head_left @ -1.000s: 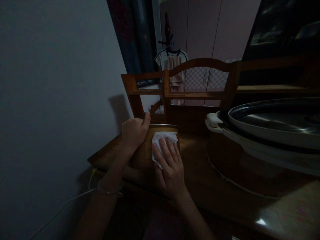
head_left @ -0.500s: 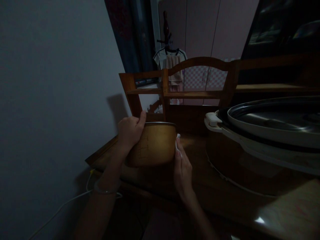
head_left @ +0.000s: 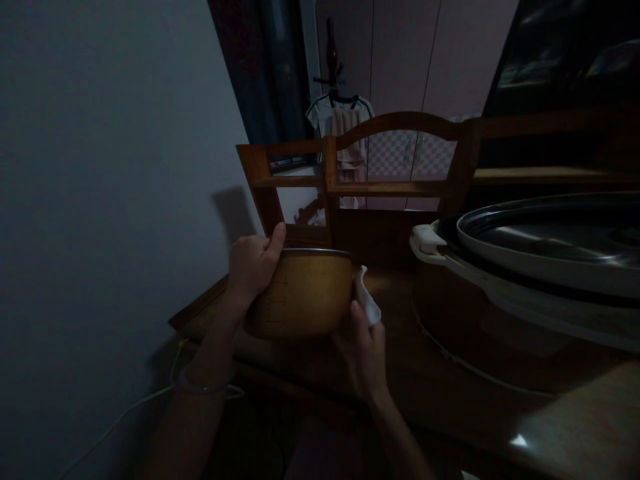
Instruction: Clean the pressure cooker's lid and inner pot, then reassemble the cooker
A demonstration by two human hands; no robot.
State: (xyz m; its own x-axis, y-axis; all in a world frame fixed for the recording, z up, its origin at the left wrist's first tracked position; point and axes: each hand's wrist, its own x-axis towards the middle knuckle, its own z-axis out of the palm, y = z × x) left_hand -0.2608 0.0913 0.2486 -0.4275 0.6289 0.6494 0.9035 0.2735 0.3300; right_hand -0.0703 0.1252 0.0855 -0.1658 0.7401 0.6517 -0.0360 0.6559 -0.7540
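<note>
A golden rice cooker inner pot (head_left: 310, 293) with level marks on its side is held up over the wooden tabletop, slightly tilted. My left hand (head_left: 254, 263) grips its left edge, thumb up at the rim and the other fingers hidden behind. At the pot's lower right, my right hand (head_left: 369, 343) is closed on a white cloth or tissue (head_left: 369, 303), which sticks up past the fingers. Whether the right fingers touch the pot is hard to tell in the dim light. The inside of the pot is hidden.
To the right stands a large round cooker (head_left: 475, 320) with a white handle and a shiny lid (head_left: 560, 233) lying on top. A wooden shelf frame (head_left: 395, 188) rises behind the table. The wall (head_left: 125, 167) is close on the left, with a white cable (head_left: 125, 410) below.
The pot and my left hand have shifted slightly left and down. My right hand has moved a little lower, and more of the white cloth shows, bent away from the pot's side.
</note>
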